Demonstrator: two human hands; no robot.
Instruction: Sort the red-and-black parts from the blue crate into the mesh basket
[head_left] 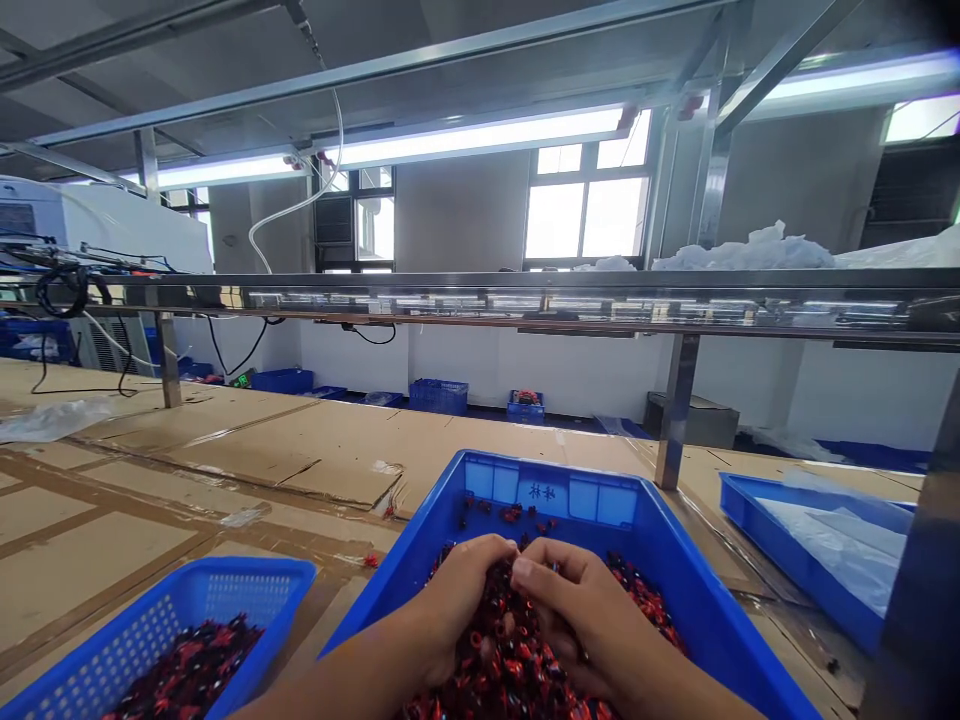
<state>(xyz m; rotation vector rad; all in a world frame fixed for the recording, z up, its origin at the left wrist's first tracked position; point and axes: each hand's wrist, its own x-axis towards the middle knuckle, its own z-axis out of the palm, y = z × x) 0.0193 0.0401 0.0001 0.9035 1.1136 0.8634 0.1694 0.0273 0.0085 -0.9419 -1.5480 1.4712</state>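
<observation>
Left hand (469,580): curled above red-black pieces (517,660), lower centre; grip unclear
Right hand (581,595): curled, just beside; grip unclear
Tabletop (315,455): cardboard-covered
Window (555,220): upper centre-right

A metal shelf (465,284) carries white plastic (750,252) (crumpled, toward the right); beyond stand bright windows (589,215) and a blue crate (438,396).

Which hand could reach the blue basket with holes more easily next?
Probably the left hand. It is nearer the blue basket with holes, and the left forearm lies between that basket and the right hand. Both hands are over the big blue bin.
</observation>
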